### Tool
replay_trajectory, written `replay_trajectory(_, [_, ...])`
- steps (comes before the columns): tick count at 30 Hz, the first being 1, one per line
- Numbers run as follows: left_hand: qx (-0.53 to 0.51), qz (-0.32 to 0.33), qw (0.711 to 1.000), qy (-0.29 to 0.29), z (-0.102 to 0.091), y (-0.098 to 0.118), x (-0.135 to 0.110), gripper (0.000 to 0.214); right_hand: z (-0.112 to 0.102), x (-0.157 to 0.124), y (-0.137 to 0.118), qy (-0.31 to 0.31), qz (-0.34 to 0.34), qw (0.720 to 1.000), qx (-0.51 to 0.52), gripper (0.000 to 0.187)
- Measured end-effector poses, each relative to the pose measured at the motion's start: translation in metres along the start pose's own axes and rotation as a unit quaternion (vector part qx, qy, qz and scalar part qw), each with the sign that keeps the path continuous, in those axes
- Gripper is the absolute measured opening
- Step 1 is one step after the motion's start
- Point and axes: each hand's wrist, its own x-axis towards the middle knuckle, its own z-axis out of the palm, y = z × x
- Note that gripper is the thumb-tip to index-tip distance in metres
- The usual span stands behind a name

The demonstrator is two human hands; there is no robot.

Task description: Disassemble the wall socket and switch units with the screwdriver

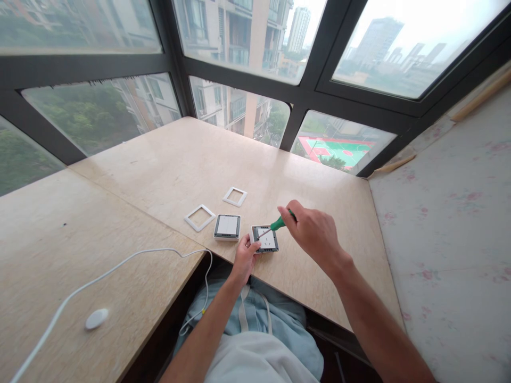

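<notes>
My right hand [313,226] is closed around the green handle of a screwdriver [278,223]. The screwdriver slants down to the left, its tip at the left side of a white wall socket [268,240] with dark edges. My left hand [245,255] grips that socket by its near left corner, thumb on top, at the front edge of the ledge. Just left of it lies a white wall switch [228,227] on its box. Two white square cover frames, a nearer one [192,223] and a farther one [238,203], lie flat beyond the switch.
A white cable [136,255] runs across the left part of the stone ledge [159,170] and over its front edge. A round white disc [96,319] lies near the cable. Dark-framed windows [239,72] stand behind; a papered wall [451,213] bounds the right side.
</notes>
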Motion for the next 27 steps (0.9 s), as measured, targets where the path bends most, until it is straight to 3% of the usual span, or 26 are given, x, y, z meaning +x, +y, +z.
replay_trajectory(2, [-0.007,-0.003,1.000,-0.002,0.000,0.000,0.000,0.062,-0.004,0.000,0.005,-0.018,-0.091,0.990,0.108,0.022])
replay_trajectory(5, [-0.011,-0.006,1.000,0.000,0.001,0.001,0.000,0.061,-0.006,-0.002,0.011,-0.056,-0.198,0.949,0.239,0.055])
replay_trajectory(7, [-0.011,-0.005,1.000,-0.001,0.001,0.001,0.000,0.062,-0.005,-0.003,0.009,-0.060,-0.179,0.953,0.238,0.064])
replay_trajectory(9, [-0.013,-0.004,1.000,-0.002,0.000,0.001,0.000,0.062,-0.005,-0.001,0.004,-0.063,-0.090,0.982,0.155,0.070])
replay_trajectory(12, [-0.015,-0.004,1.000,0.005,0.000,0.000,0.001,0.062,-0.007,0.003,0.000,-0.094,0.038,0.995,-0.001,0.059])
replay_trajectory(13, [-0.015,-0.005,1.000,0.006,0.000,0.000,0.001,0.062,-0.008,0.004,0.000,-0.095,0.033,0.995,-0.006,0.051])
replay_trajectory(15, [-0.018,-0.007,1.000,0.008,0.000,0.000,0.001,0.062,-0.010,0.003,0.005,-0.085,-0.057,0.992,0.070,0.034])
replay_trajectory(18, [-0.017,-0.007,1.000,0.005,0.000,0.000,0.001,0.062,-0.010,-0.001,0.012,-0.089,-0.188,0.953,0.221,0.055])
replay_trajectory(20, [-0.014,-0.004,1.000,-0.004,0.000,0.001,0.001,0.060,-0.008,-0.003,0.011,-0.088,-0.175,0.949,0.246,0.063])
replay_trajectory(22, [-0.013,-0.004,1.000,-0.006,-0.001,0.001,0.001,0.058,-0.006,-0.001,0.008,-0.084,-0.109,0.970,0.200,0.062])
replay_trajectory(25, [-0.016,-0.008,1.000,0.008,-0.002,0.001,0.001,0.063,-0.008,0.004,0.006,-0.095,-0.033,0.987,0.127,0.038])
replay_trajectory(27, [-0.017,-0.008,1.000,0.014,-0.002,0.001,0.001,0.067,-0.009,0.008,0.012,-0.091,-0.035,0.982,0.164,0.035])
